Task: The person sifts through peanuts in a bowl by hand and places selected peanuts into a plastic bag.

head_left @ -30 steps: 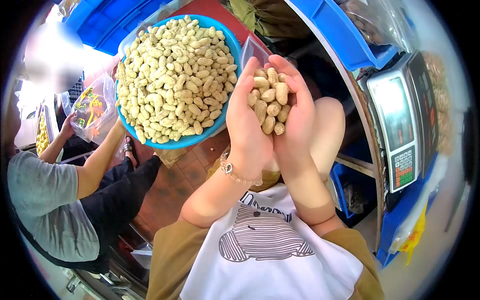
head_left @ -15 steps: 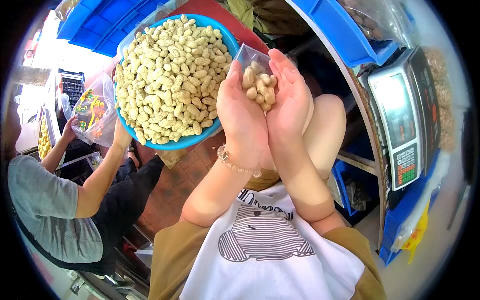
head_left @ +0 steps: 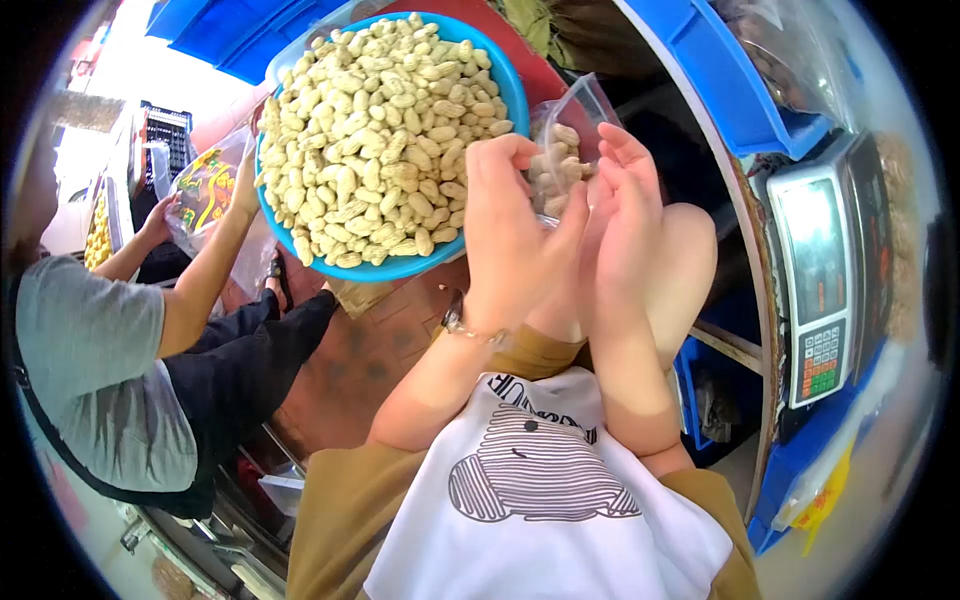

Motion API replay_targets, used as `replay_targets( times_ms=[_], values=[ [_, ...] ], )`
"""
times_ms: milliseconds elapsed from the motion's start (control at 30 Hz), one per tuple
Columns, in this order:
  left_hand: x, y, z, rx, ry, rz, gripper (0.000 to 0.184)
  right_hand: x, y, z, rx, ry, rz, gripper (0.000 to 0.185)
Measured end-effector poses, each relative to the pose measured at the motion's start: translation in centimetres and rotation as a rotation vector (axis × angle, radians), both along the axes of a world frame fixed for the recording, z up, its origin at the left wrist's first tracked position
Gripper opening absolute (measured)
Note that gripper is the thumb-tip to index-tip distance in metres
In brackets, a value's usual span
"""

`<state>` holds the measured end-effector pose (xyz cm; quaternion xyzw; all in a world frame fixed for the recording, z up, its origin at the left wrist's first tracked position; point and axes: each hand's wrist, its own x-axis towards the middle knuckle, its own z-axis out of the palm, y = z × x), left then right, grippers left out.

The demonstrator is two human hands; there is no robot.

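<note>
A clear plastic bag (head_left: 588, 100) with several unshelled peanuts (head_left: 560, 165) in it is in front of my hands, just right of a big blue basin (head_left: 519, 95). Heaped peanuts (head_left: 370, 140) fill that basin. My left hand (head_left: 510, 225) is turned back-up, its fingers bent onto the bag's left edge and its thumb pointing toward my other hand. On the bag's right side my right hand (head_left: 625, 215) has its fingers stretched out and slightly curved, close to the peanuts; it is a little blurred. Part of the bag's lower end is hidden by my hands.
At the left, a person in a grey shirt (head_left: 95, 325) holds a printed plastic bag (head_left: 205, 190). A digital scale (head_left: 815, 260) stands at the right, below a blue bin (head_left: 700, 75). More blue crates (head_left: 235, 35) are at the upper left. My bare knee (head_left: 690, 240) is beside the bag.
My hands were cupped side by side, palms up, around the peanuts. Now my left hand has turned over onto the bag's edge, and my right hand has tilted inward.
</note>
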<state>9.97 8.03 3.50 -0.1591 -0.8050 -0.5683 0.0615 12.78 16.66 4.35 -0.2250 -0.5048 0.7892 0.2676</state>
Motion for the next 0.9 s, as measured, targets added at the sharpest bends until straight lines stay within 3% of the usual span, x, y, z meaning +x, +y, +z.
replay_targets(
  times_ms=[167, 233, 300, 433, 533, 800, 900],
  values=[
    [-1.9, 0.7, -0.5, -0.210, 0.039, 0.027, 0.031, 0.1, 1.1, 0.1, 0.250, -0.118, 0.167, 0.034],
    [-2.3, 1.3, -0.7, -0.240, 0.099, 0.050, 0.030, 0.0, 2.4, -0.9, 0.490, -0.152, 0.143, 0.035],
    [-2.3, 1.7, -0.3, -0.236, 0.139, 0.067, 0.032, -0.2, 3.4, -1.0, 0.467, -0.132, 0.102, 0.034],
    [-2.5, 2.1, -0.1, -0.349, 0.158, 0.086, 0.031, -0.7, 4.9, -0.9, 1.470, -0.380, -0.210, 0.034],
    [-3.1, 1.8, -1.0, -0.401, 0.135, 0.035, 0.025, -0.8, 5.2, -0.1, 1.157, -0.717, 0.102, 0.025],
    [-3.9, 1.1, 0.1, -0.359, 0.220, 0.073, 0.014, -1.5, 6.0, 0.3, 1.155, -0.443, -0.040, 0.011],
    [-3.9, 0.9, 0.6, -0.325, 0.199, 0.073, 0.014, -1.7, 6.1, 1.4, 1.191, -0.480, 0.006, 0.011]
  ],
)
